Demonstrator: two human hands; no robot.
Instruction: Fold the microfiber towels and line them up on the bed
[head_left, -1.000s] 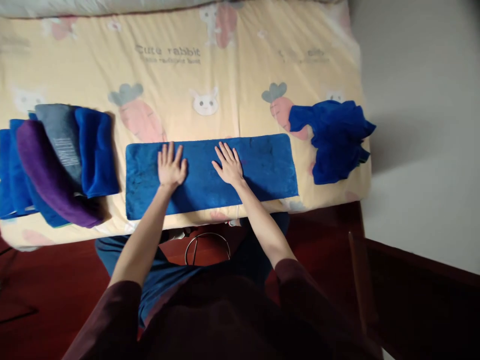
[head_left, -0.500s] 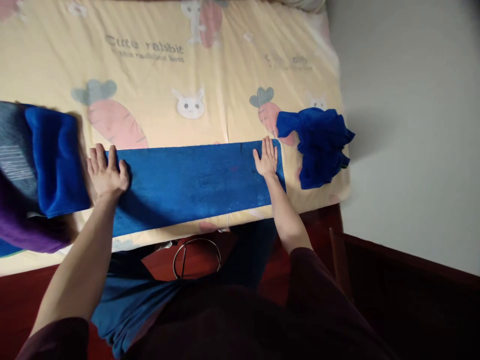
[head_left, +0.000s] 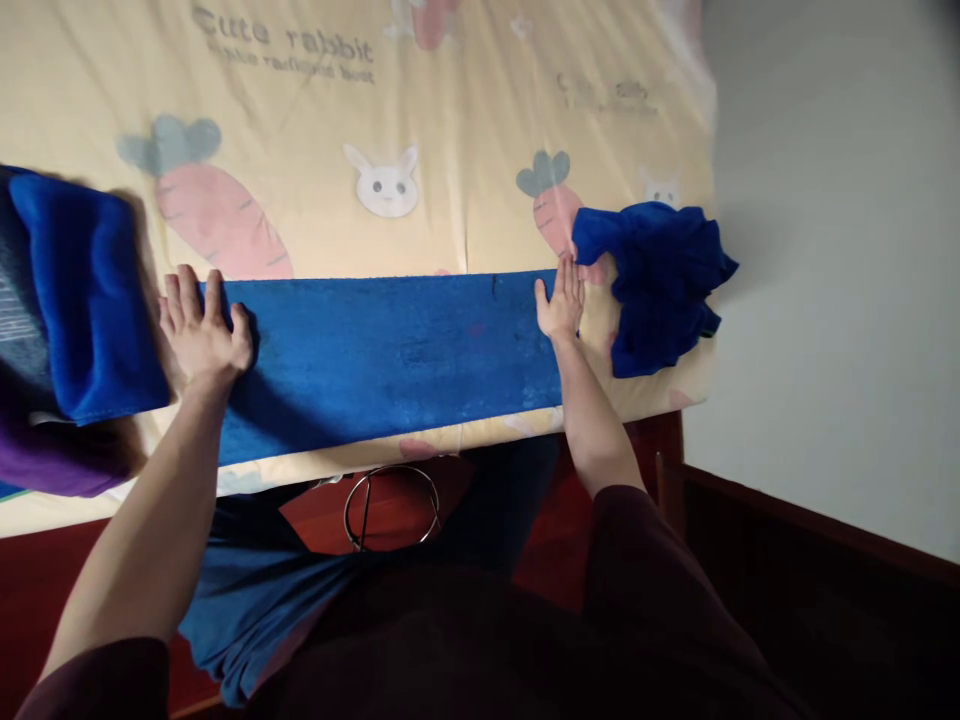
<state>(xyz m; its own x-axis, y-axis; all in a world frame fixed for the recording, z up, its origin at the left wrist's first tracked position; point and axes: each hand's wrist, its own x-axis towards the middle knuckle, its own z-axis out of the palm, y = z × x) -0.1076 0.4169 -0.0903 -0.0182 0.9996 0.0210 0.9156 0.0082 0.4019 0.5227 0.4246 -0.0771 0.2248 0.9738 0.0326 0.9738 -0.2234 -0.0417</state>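
A long blue towel [head_left: 397,350] lies spread flat along the near edge of the bed. My left hand [head_left: 206,325] rests palm down on its left end, with the fingers apart and holding nothing. At the opposite end, my right hand [head_left: 562,300] lies flat along the towel's right edge, its fingers straight and close together, the thumb apart. Just right of it sits a crumpled blue cloth [head_left: 660,285]. Left of my left hand is a folded blue cloth [head_left: 97,300].
A patterned yellow sheet [head_left: 315,215] covers the bed. Purple fabric [head_left: 60,460] lies under the folded cloth at the left. A grey wall [head_left: 840,250] rises at the right. Below the bed edge, a round metal frame [head_left: 394,510] shows above the reddish floor.
My right hand has slid rightward to the towel's right edge, closer to the crumpled cloth. My left hand stays flat on the left end. The view has shifted slightly.
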